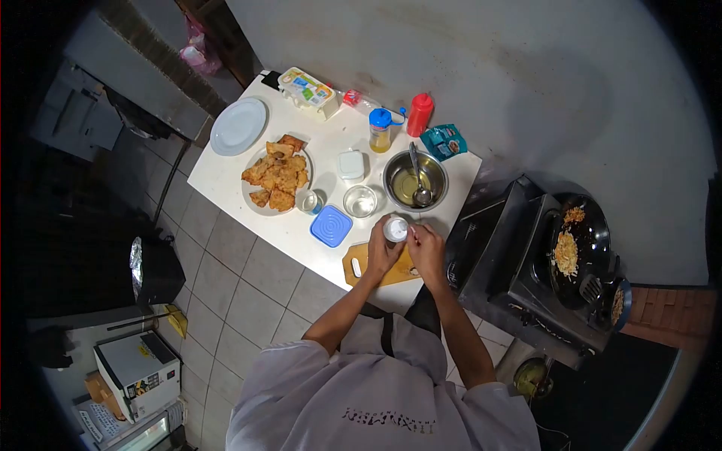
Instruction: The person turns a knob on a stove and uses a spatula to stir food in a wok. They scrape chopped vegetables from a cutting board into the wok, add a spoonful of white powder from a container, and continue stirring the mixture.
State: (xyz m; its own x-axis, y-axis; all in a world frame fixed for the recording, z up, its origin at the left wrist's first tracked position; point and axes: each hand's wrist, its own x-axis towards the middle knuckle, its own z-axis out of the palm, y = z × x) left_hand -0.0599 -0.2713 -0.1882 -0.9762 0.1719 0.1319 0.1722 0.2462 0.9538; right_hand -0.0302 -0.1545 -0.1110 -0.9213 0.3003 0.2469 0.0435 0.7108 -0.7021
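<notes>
My left hand [382,257] is wrapped round a small jar [395,229] with white powder inside, held above the wooden cutting board [353,259]. My right hand [426,252] is at the jar's right rim, fingers pinched together; what they hold is too small to make out. Just beyond my hands stands a steel bowl [443,185] of yellowish liquid with a ladle [421,197] in it. A clear glass bowl [359,201], a blue lid [331,226] and a white lidded container [350,164] are to the left of the jar.
A plate of fried golden pieces [280,179], a drinking glass [308,201] and a pale plate [238,126] occupy the table's left. At the back are a tub [307,92], an oil bottle [380,132], a red squeeze bottle [420,115] and a teal packet [444,141]. Rightward, a wok [596,233] sits on the stove.
</notes>
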